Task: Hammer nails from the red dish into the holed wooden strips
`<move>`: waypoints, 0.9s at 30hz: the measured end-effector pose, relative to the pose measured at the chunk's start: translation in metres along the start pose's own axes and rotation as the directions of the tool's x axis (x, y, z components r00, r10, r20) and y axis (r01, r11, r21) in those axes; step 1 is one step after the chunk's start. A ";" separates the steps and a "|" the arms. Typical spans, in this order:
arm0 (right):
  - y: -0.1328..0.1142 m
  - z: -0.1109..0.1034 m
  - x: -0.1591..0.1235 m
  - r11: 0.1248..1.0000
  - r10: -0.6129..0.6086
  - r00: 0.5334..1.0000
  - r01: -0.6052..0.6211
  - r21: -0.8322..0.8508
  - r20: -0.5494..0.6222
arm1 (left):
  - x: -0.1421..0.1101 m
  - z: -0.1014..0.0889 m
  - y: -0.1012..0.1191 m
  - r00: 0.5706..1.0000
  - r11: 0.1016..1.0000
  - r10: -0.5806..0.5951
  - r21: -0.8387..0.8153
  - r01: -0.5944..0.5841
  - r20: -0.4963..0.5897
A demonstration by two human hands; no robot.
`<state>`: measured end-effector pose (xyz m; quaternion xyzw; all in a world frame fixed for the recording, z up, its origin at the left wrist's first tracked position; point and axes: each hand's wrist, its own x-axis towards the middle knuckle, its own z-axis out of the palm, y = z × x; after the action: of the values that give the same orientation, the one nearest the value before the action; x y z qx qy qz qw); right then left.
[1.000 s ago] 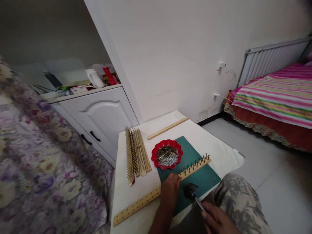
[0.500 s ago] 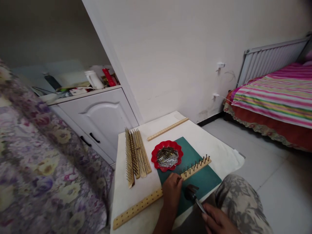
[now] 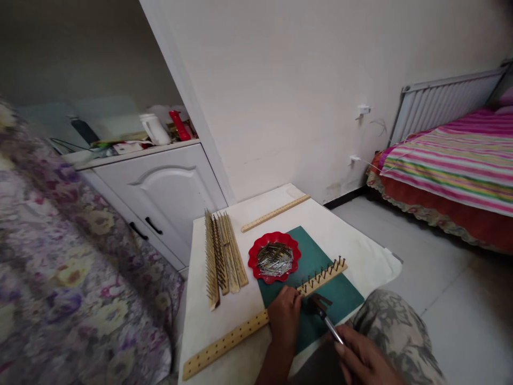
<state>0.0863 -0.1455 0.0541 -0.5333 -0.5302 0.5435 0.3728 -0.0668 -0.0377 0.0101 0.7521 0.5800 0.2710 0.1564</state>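
Observation:
My left hand (image 3: 285, 310) lies across a long drilled wooden strip (image 3: 228, 342), fingers closed in a pinch near the last standing nails. Whatever is between its fingertips is too small to make out. Several nails (image 3: 320, 275) stand upright in the strip's right part, which crosses a green mat (image 3: 331, 297). My right hand (image 3: 358, 350) is wrapped round the handle of a claw hammer (image 3: 319, 306). The hammer's head is just right of my left hand, on the near side of the strip. Behind my left hand is a red scalloped bowl (image 3: 274, 278) of loose nails (image 3: 275, 259).
Several nail-studded strips (image 3: 224, 256) lie at the table's left. Another drilled strip (image 3: 276, 212) lies at the back of the white-covered table (image 3: 340, 232). My patterned trouser knee (image 3: 395, 323) is at the right edge. A floral curtain (image 3: 72, 267) hangs left; a bed (image 3: 452, 155) stands right.
The hammer's head has shifted slightly up and right, closer to the strip, with my right hand moving a little along with it. My left hand stays almost in place.

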 end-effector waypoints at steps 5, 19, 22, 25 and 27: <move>-0.018 -0.004 0.015 0.986 -0.108 0.994 0.104 -0.127 -0.028 | 0.000 -0.002 0.003 1.000 1.000 -0.016 0.000 0.016 0.022; -0.012 -0.002 0.029 0.964 -0.163 0.987 0.160 -0.211 0.004 | -0.001 0.000 0.001 1.000 0.999 -0.023 0.024 0.022 0.011; -0.013 -0.002 0.028 0.979 -0.107 0.994 0.108 -0.172 0.012 | -0.001 -0.001 0.002 1.000 0.999 -0.030 0.018 0.030 0.009; -0.010 -0.002 0.021 0.989 -0.060 0.998 0.058 -0.133 -0.011 | -0.002 -0.002 0.000 1.000 1.000 -0.022 -0.020 0.022 0.014; -0.003 -0.002 0.015 0.994 -0.015 1.000 0.012 -0.112 -0.026 | -0.004 -0.004 -0.003 1.000 0.998 -0.006 -0.061 0.008 0.022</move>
<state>0.0852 -0.1304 0.0541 -0.5571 -0.5584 0.5033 0.3529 -0.0720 -0.0406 0.0105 0.7478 0.5723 0.2798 0.1868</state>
